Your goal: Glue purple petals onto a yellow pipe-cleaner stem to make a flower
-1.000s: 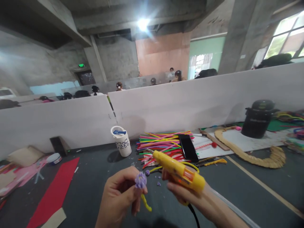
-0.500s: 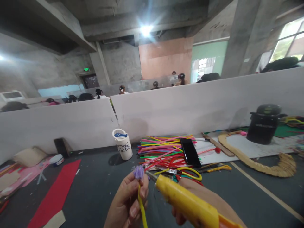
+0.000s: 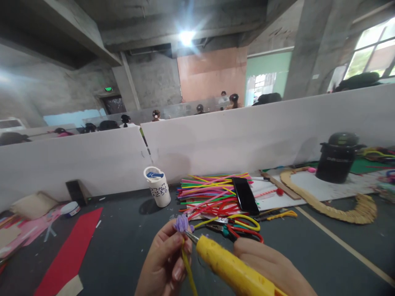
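My left hand (image 3: 165,257) pinches a small purple fuzzy flower (image 3: 182,224) with a yellow pipe-cleaner stem (image 3: 189,267) hanging below it. My right hand (image 3: 265,259) is wrapped round a yellow hot glue gun (image 3: 228,263). The gun's metal nozzle (image 3: 191,237) points left and meets the base of the flower, near my left fingertips. Whether glue is coming out cannot be made out. Just beyond the hands lie scissors (image 3: 222,220) and pliers with red and teal handles (image 3: 230,231).
Behind my hands are many coloured pipe cleaners (image 3: 203,193) and a black phone (image 3: 246,195). A white cup (image 3: 161,193) stands left of them, near a red sheet (image 3: 74,246). At right are a tan curved strip (image 3: 327,209) and a black bin (image 3: 336,160). A white partition (image 3: 231,135) runs behind.
The glue gun's nozzle has moved left and down, from beside the flower to its base. The flower has tilted slightly, and more of the pliers now shows.
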Action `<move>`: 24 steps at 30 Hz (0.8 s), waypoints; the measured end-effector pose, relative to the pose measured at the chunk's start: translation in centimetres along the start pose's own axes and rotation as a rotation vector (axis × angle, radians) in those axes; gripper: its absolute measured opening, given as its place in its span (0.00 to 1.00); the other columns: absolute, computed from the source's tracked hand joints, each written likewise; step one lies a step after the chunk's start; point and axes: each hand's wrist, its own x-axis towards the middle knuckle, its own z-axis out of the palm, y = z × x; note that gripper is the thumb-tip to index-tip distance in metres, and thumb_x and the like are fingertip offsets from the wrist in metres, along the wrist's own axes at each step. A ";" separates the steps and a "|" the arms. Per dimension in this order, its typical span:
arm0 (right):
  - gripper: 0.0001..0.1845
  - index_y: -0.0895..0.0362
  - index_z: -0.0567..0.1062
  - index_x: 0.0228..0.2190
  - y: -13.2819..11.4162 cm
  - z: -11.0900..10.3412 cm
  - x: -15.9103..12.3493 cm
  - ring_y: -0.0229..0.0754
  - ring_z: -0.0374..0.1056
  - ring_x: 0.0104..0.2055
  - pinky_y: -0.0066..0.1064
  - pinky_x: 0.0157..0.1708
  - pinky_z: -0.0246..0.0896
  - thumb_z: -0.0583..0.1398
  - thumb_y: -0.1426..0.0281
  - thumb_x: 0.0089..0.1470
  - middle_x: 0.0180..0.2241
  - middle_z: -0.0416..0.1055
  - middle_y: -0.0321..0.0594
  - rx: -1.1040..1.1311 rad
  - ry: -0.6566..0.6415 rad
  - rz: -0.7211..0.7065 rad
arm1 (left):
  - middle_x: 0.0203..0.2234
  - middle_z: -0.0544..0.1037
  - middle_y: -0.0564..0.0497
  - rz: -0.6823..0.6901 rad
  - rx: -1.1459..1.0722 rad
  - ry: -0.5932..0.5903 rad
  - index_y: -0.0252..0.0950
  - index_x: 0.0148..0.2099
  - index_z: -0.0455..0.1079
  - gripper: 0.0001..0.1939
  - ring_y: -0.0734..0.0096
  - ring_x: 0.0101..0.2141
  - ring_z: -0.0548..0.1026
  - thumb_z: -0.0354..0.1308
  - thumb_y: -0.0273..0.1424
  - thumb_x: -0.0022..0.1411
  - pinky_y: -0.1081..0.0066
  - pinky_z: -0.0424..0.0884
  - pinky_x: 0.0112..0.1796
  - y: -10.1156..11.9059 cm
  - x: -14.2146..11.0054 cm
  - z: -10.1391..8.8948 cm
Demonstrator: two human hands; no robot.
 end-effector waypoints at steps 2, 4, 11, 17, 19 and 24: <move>0.33 0.56 0.61 0.17 0.0 0.0 0.0 0.33 0.58 0.18 0.26 0.17 0.51 0.39 0.56 0.69 0.16 0.64 0.34 -0.003 -0.008 0.000 | 0.20 0.79 0.55 0.009 0.006 0.019 0.32 0.30 0.78 0.12 0.94 0.10 0.63 0.75 0.32 0.44 0.90 0.56 0.14 -0.1 0.0 0.1; 0.31 0.55 0.60 0.17 0.1 0.0 0.0 0.34 0.57 0.19 0.26 0.17 0.50 0.43 0.54 0.68 0.16 0.63 0.34 -0.003 -0.027 0.014 | 0.19 0.78 0.55 0.018 0.008 0.017 0.31 0.29 0.78 0.12 0.94 0.10 0.63 0.74 0.32 0.44 0.91 0.57 0.14 -0.1 0.1 0.1; 0.31 0.55 0.59 0.17 0.1 0.1 0.0 0.34 0.57 0.19 0.26 0.18 0.50 0.39 0.61 0.70 0.16 0.62 0.34 0.041 -0.020 0.045 | 0.18 0.77 0.55 0.005 0.038 0.012 0.33 0.28 0.77 0.12 0.94 0.10 0.62 0.75 0.34 0.43 0.91 0.57 0.13 -0.1 0.0 0.2; 0.28 0.54 0.59 0.17 0.2 0.3 -0.2 0.35 0.57 0.19 0.27 0.18 0.50 0.46 0.56 0.67 0.17 0.60 0.33 -0.003 -0.005 0.041 | 0.18 0.77 0.56 0.001 0.018 0.004 0.32 0.27 0.76 0.12 0.95 0.10 0.62 0.75 0.33 0.44 0.92 0.57 0.14 0.0 -0.1 0.2; 0.27 0.54 0.59 0.17 0.2 0.4 -0.2 0.35 0.57 0.19 0.27 0.18 0.50 0.44 0.61 0.68 0.17 0.60 0.33 -0.016 -0.011 0.030 | 0.18 0.77 0.57 -0.005 0.011 -0.004 0.32 0.28 0.77 0.12 0.94 0.10 0.62 0.75 0.33 0.44 0.92 0.57 0.13 0.0 -0.1 0.2; 0.26 0.54 0.60 0.17 0.2 0.5 -0.3 0.35 0.56 0.19 0.27 0.18 0.50 0.47 0.61 0.67 0.16 0.61 0.33 -0.077 -0.026 -0.003 | 0.18 0.77 0.57 -0.008 0.011 -0.015 0.32 0.29 0.77 0.13 0.95 0.10 0.62 0.75 0.33 0.44 0.92 0.58 0.14 0.0 -0.1 0.2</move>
